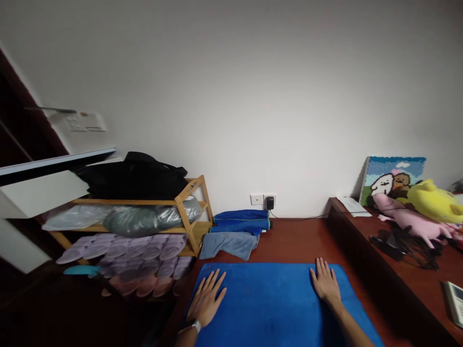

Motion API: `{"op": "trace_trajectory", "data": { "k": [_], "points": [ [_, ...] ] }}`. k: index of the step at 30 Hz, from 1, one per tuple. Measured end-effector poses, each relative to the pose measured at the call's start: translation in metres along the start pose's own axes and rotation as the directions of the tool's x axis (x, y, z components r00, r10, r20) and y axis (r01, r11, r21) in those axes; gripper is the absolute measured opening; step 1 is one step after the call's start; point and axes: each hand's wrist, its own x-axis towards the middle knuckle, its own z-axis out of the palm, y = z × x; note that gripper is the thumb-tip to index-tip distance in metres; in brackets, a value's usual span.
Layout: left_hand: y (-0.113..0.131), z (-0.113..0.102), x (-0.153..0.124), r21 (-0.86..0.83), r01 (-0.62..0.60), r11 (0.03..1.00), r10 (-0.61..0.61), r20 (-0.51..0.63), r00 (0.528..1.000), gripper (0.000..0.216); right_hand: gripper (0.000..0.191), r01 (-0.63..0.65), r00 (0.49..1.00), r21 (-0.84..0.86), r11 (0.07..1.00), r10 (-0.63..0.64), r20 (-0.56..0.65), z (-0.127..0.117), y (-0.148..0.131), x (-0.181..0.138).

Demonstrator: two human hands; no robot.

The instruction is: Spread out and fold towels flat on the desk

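Observation:
A blue cloth (267,303) lies spread out on the reddish-brown table (300,241). My left hand (207,299) rests palm down on its left side, fingers apart, with a watch band at the wrist. Toward the cloth's far right corner, my right hand (326,282) lies flat with its fingers stretched out. Neither hand holds anything. Beyond the cloth sit a crumpled grey-blue cloth (231,245) and a folded blue cloth (240,220) with a green edge, against the wall.
A wooden rack (188,217) at the left carries a black bag (135,178) and several slippers (144,248). A black plug (269,203) sits in the wall socket. On the raised right-hand surface lie a pink plush toy (408,217), a yellow plush toy (432,200) and a picture (394,176).

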Motion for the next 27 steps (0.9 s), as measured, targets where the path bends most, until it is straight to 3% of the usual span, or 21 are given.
{"op": "trace_trajectory", "data": {
  "k": [9, 19, 22, 25, 27],
  "points": [
    [0.004, -0.003, 0.001, 0.019, -0.004, 1.0, 0.004, -0.003, 1.0, 0.058, 0.08, -0.064, 0.998, 0.004, 0.998, 0.064, 0.026, 0.0, 0.002, 0.005],
    [0.003, 0.001, -0.002, 0.02, -0.006, 1.0, 0.007, -0.047, 0.999, 0.058, 0.079, -0.15, 0.987, -0.039, 0.988, 0.152, 0.054, -0.019, 0.078, -0.005],
    [0.004, 0.002, -0.002, 0.013, -0.004, 1.0, 0.005, -0.053, 0.999, 0.058, 0.077, -0.083, 0.996, -0.046, 0.996, 0.082, -0.021, -0.029, 0.052, -0.017],
    [0.003, 0.003, -0.001, 0.009, -0.002, 1.0, 0.003, -0.056, 0.998, 0.058, 0.072, 0.17, 0.983, 0.022, 0.985, -0.168, -0.071, -0.034, -0.015, -0.041],
    [0.002, 0.003, 0.0, 0.007, -0.003, 1.0, 0.004, -0.057, 0.998, 0.058, 0.072, 0.334, 0.942, 0.123, 0.934, -0.331, -0.05, -0.034, -0.066, -0.06]
  ]
}}
